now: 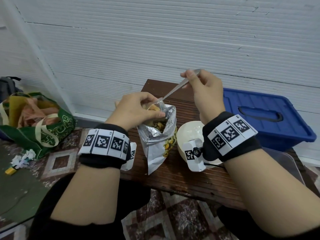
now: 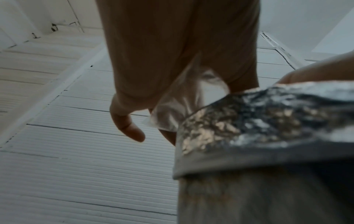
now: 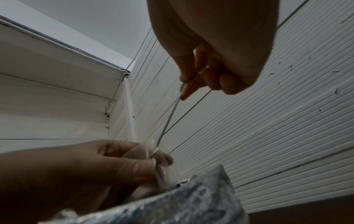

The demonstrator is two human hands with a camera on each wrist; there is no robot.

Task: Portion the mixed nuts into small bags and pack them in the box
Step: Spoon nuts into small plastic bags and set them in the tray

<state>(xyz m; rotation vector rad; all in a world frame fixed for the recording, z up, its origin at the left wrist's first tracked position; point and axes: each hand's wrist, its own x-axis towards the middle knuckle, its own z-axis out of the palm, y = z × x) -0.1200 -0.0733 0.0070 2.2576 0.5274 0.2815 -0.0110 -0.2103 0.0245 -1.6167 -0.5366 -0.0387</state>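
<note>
On the brown slatted counter (image 1: 190, 177), a foil nut pouch (image 1: 155, 144) stands upright with its mouth open, mixed nuts (image 1: 158, 125) showing inside. Directly above that mouth, the left hand (image 1: 135, 111) pinches a small clear plastic bag (image 1: 155, 107) between thumb and curled fingers (image 3: 134, 166), holding its top open; the lower end of the bag hangs at the rim of the pouch. Above and behind the pouch, the right hand (image 1: 206, 90) grips the handle of a metal spoon (image 1: 174, 90), thumb and fingers closed round it, the shaft slanting down so that its bowl sits inside the clear bag. Something pale yellow-brown shows within the bag, though whether it lies in the spoon or loose in the bag cannot be told. Just right of the pouch, touching or nearly touching its side, a white bowl (image 1: 188, 134) rests on the counter, partly hidden by the right wrist. Further right of the pouch, off the counter's far edge, lies a blue plastic box (image 1: 263, 118) with its lid on. Well to the left of the pouch, on the floor, sits a green cloth tote (image 1: 48, 132) stuffed with bags, crumpled paper (image 1: 24, 157) near it.
</note>
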